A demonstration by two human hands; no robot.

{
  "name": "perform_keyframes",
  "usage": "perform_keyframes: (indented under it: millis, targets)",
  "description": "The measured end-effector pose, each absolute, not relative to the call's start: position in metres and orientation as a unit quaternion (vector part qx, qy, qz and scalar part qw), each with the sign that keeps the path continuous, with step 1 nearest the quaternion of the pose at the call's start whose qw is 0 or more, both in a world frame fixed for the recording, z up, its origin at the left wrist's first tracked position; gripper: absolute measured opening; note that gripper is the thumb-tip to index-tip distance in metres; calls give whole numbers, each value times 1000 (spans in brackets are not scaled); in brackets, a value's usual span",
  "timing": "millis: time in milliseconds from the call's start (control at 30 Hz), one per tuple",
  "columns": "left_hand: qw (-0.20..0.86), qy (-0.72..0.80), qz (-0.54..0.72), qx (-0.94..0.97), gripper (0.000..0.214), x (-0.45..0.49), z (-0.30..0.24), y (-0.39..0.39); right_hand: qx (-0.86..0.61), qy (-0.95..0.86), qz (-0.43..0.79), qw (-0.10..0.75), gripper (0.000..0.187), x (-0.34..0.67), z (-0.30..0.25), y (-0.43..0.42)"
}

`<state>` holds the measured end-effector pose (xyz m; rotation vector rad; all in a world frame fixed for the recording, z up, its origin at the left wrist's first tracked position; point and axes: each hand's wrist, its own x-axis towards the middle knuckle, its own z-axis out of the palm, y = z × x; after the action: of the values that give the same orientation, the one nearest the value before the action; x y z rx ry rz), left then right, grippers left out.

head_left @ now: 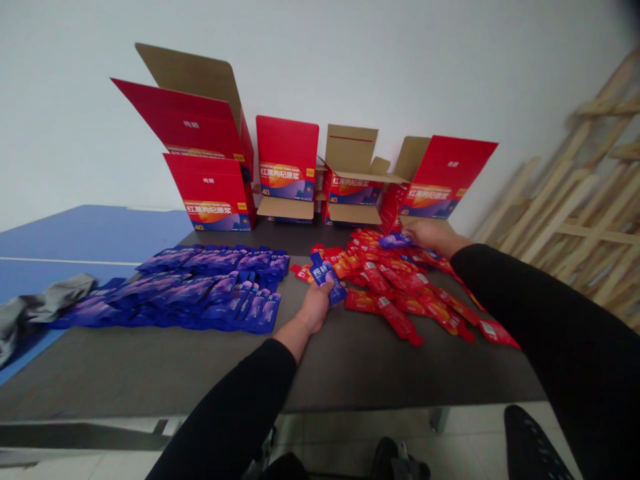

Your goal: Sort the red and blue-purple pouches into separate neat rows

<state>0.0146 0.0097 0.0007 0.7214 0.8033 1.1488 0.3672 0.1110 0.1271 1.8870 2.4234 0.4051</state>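
Note:
My left hand [316,308] is closed on a blue pouch [327,277] with white lettering, held above the dark table just left of the red pouches. Farther right, my right hand [427,235] reaches over the back of the red heap, its fingers closed on another blue pouch [394,241]. Beneath and around it, many red pouches [395,280] lie scattered in a loose pile. On the left side, blue pouches [200,293] rest in overlapping rows.
Red cartons stand along the wall: a stacked pair with a front carton [213,193] at left, others [287,160], [355,187] in the middle, and an open-flapped carton [433,180] at right. A grey cloth [47,303] lies at far left. Wooden frames [590,180] lean at right.

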Motion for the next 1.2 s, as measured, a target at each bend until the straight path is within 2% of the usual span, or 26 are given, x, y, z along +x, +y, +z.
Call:
perform_keyframes:
  millis: [133, 300, 533, 700, 800, 933, 1000, 1067, 1200]
  targets:
    - [724, 362, 485, 331, 32, 11, 7, 5, 578, 803, 142, -17, 37, 346, 151, 100]
    - [717, 362, 466, 370, 35, 10, 7, 5, 457, 889, 2, -9, 36, 300, 160, 84]
    - [721, 367, 433, 396, 41, 10, 7, 3, 291, 945, -147, -7, 30, 229, 130, 77]
    - [704, 358, 405, 460, 59, 10, 10, -2, 260, 961, -93, -37, 23, 194, 102, 83]
    - [693, 369, 410, 465, 56, 11, 9, -2, 244, 964, -35, -98, 24, 181, 86, 80]
    - [689, 382, 417, 454, 54, 10, 6, 1, 320, 918, 21, -232, 27, 186, 69, 70]
    - [692, 377, 416, 453, 56, 9, 5, 3, 380, 883, 37, -274, 28, 205, 62, 67]
    - [695, 371, 412, 458, 57, 8, 5, 3, 457, 850, 45, -258, 30, 235, 58, 65]
    - [689, 377, 414, 460, 56, 8, 6, 2, 657, 741, 69, -121, 33, 319, 54, 65]
